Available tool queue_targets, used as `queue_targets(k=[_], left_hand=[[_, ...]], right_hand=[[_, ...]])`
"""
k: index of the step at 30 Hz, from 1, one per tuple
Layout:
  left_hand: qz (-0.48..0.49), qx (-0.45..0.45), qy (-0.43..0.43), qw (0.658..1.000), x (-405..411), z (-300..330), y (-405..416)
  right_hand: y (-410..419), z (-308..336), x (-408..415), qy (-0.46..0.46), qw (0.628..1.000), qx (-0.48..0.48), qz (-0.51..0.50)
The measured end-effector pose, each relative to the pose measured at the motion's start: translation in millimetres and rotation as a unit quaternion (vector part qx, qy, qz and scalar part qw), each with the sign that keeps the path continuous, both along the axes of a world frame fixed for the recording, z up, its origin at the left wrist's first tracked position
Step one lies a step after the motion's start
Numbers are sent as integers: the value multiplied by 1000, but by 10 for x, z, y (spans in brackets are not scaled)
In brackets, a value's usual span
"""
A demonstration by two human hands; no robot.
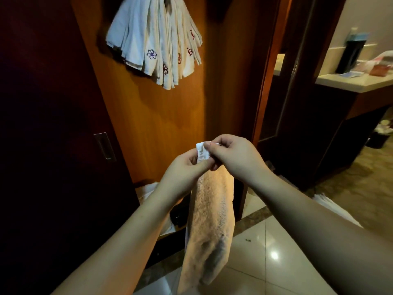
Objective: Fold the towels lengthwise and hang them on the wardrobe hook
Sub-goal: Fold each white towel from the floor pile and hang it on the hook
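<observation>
A cream towel (pixel 209 226) hangs down in a long narrow strip from both my hands, in front of the wooden wardrobe panel (pixel 153 116). My left hand (pixel 182 170) and my right hand (pixel 236 155) pinch its white top edge together at mid-frame, fingers touching. High on the panel, a fanned bunch of several white folded towels (pixel 157 41) with small embroidered flowers hangs from a hook that the towels hide.
A dark sliding door with a recessed metal handle (pixel 105 145) fills the left. Low in the wardrobe lies white cloth (pixel 146 189). To the right stand a door frame (pixel 270 81), a counter (pixel 350 81) with bottles, and a waste bin (pixel 380 135). Glossy floor tiles (pixel 276 252) lie below.
</observation>
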State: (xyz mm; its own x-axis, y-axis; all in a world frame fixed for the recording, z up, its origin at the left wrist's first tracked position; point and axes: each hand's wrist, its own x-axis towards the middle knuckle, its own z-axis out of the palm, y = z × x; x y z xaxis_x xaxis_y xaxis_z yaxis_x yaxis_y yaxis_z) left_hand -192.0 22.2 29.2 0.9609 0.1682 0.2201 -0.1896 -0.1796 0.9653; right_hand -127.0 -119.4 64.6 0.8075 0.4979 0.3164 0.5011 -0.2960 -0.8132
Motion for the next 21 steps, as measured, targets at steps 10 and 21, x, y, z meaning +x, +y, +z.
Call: queue_targets(k=[10,21], left_hand=[[-2,-31,20,999,-24,-58,84],[-26,-93,6,995,-34,84,489]], right_hand=[[-78,94,82,60,991,-75,89],[-581,-70,742,150,877,-429,156]])
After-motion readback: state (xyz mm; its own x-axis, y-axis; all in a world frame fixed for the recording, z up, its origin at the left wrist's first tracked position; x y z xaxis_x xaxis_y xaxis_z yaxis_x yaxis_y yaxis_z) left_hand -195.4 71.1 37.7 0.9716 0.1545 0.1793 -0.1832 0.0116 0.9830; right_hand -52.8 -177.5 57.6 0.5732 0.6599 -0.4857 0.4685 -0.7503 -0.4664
